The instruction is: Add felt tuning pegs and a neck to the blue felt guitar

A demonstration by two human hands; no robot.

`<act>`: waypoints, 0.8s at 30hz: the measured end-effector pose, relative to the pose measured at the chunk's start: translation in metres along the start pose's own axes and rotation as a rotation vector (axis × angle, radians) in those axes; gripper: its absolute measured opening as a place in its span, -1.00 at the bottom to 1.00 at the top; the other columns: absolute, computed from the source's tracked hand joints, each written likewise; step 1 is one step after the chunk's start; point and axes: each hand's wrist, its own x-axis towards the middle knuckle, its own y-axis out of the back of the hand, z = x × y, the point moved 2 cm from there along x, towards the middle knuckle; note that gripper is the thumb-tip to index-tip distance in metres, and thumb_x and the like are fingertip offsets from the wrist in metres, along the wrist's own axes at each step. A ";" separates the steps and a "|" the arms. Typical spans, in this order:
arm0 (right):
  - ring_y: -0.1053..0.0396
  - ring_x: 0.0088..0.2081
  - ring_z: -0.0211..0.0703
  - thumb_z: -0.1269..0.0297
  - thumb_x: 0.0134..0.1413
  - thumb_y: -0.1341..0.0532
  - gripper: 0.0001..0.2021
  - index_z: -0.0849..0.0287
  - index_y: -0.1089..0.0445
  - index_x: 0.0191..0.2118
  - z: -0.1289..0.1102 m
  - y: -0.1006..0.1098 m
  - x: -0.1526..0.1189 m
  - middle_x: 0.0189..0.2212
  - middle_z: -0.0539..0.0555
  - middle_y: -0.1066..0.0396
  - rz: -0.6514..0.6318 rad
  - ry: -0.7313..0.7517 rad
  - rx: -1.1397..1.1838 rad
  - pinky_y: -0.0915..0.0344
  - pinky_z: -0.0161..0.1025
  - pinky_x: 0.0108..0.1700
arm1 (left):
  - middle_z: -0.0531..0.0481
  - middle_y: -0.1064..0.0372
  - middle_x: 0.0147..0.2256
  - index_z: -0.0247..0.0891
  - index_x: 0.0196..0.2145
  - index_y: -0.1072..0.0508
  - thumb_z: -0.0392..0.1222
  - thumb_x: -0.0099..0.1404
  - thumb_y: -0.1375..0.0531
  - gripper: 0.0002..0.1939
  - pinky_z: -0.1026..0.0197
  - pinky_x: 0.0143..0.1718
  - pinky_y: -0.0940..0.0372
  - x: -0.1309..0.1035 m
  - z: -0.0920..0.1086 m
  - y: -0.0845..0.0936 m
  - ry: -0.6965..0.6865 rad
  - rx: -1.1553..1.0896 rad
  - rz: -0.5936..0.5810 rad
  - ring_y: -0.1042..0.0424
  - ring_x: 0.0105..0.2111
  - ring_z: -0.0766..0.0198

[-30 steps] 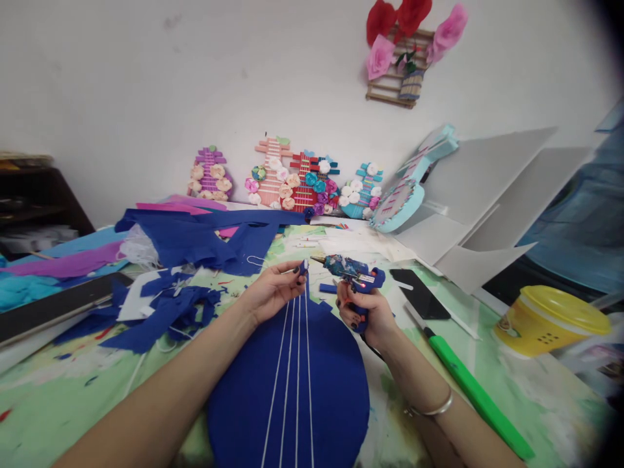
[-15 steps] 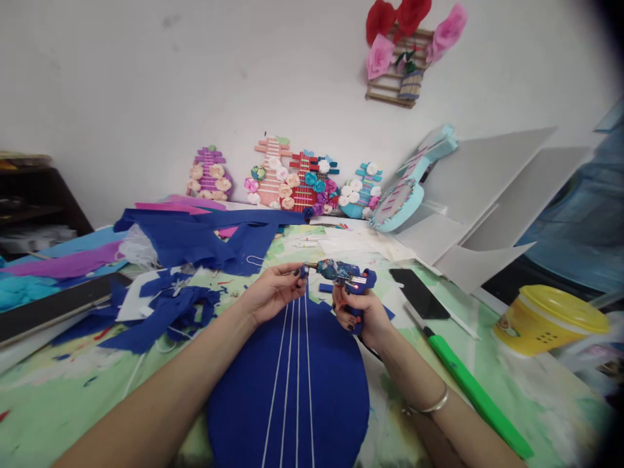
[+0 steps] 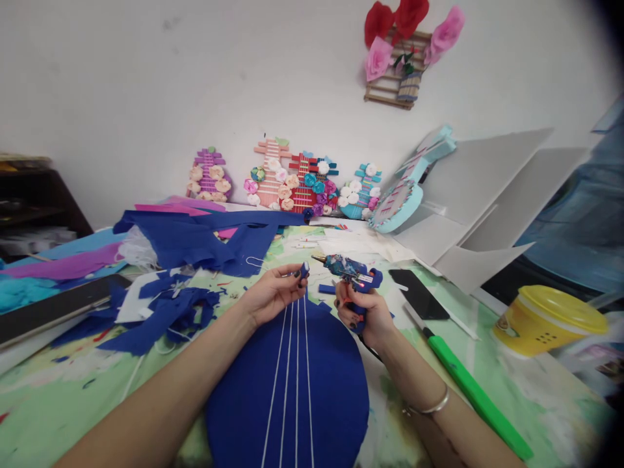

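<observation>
Between the fingertips of my left hand (image 3: 277, 292) is a small blue block (image 3: 305, 268) with a pale end, turned toward the right. My right hand (image 3: 363, 309) is wrapped round the handle of a blue hot glue gun (image 3: 348, 268), its metal tip pointing left, a short gap from the block. Below both hands lies a blue guitar-shaped piece (image 3: 331, 383) with several white strings running along it; my left hand covers part of its narrow end. Another small blue strip (image 3: 326, 288) rests on the table just behind the glue gun.
Blue scraps (image 3: 195, 312) and blue sheets (image 3: 205, 237) lie at left. A black phone (image 3: 419, 294), a green-handled knife (image 3: 478, 390) and a yellow tub (image 3: 548, 322) are at right. Decorated small guitars (image 3: 270, 169) and a light blue guitar (image 3: 400, 205) stand along the wall.
The glue gun has moved slightly right, and its tip is now apart from the small block. My left hand stays nearly in place, with the block's pale end now in view.
</observation>
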 end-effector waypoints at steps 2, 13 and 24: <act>0.16 -0.76 -0.49 0.15 -0.23 -0.33 -0.73 0.22 -0.30 -0.60 0.002 0.001 0.001 -0.76 -0.15 -0.06 -0.004 -0.001 -0.002 0.16 -0.39 -0.71 | -0.06 -0.43 -0.46 -0.40 -0.35 -0.49 -0.57 0.02 -0.26 -0.78 0.31 -0.42 -0.39 0.000 0.000 -0.001 -0.005 -0.001 0.021 -0.43 -0.49 0.37; 0.14 -0.77 -0.48 0.15 -0.22 -0.33 -0.74 0.24 -0.33 -0.58 0.007 0.007 0.004 -0.80 -0.15 -0.06 0.032 -0.079 -0.040 0.15 -0.40 -0.72 | -0.01 -0.39 -0.50 -0.39 -0.30 -0.49 -0.59 0.01 -0.24 -0.73 0.32 -0.40 -0.39 0.000 0.000 -0.002 -0.013 0.001 -0.008 -0.40 -0.51 0.41; -0.03 -0.65 -0.33 0.28 -0.23 -0.36 -0.83 0.15 -0.35 -0.50 0.006 0.016 0.002 -0.73 -0.12 -0.16 0.306 0.176 -0.399 0.04 -0.32 -0.59 | -0.07 -0.52 -0.45 -0.38 -0.41 -0.54 -0.38 -0.11 -0.42 -0.76 0.27 -0.32 -0.38 0.001 0.010 0.000 -0.446 0.218 0.200 -0.52 -0.44 0.25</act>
